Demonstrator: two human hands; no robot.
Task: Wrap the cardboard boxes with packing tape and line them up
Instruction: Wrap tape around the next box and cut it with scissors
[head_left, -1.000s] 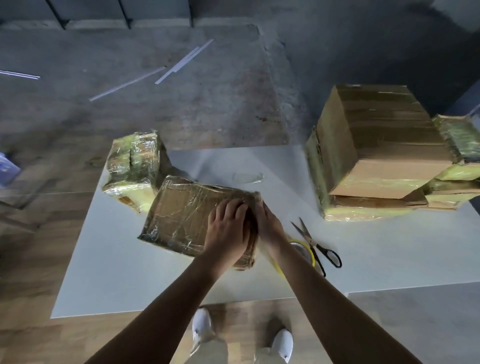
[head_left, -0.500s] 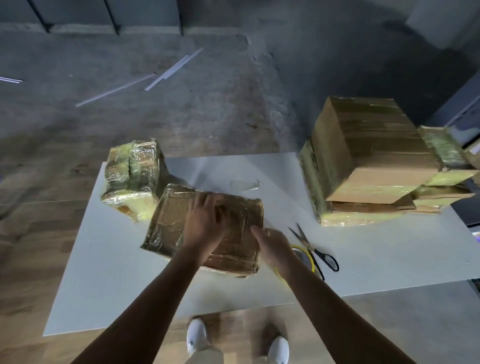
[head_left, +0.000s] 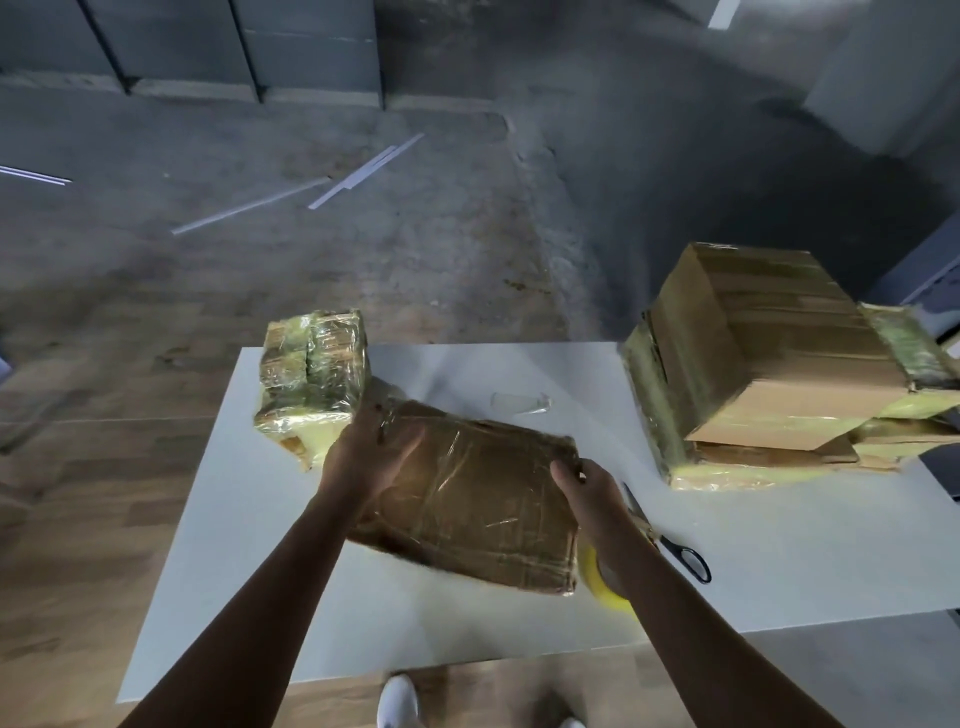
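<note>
Flat, glossy tape-wrapped box (head_left: 483, 504): left hand (head_left: 366, 452) curls round its far-left corner, right hand (head_left: 592, 493) pinches its right edge.

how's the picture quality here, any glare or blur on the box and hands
Head view: the light is dim and uneven, and the far floor is nearly black. In the same head view, tape on the box throws pale glare streaks, motion blur softens its near edge and the left hand, and the white table is the brightest area.
</note>
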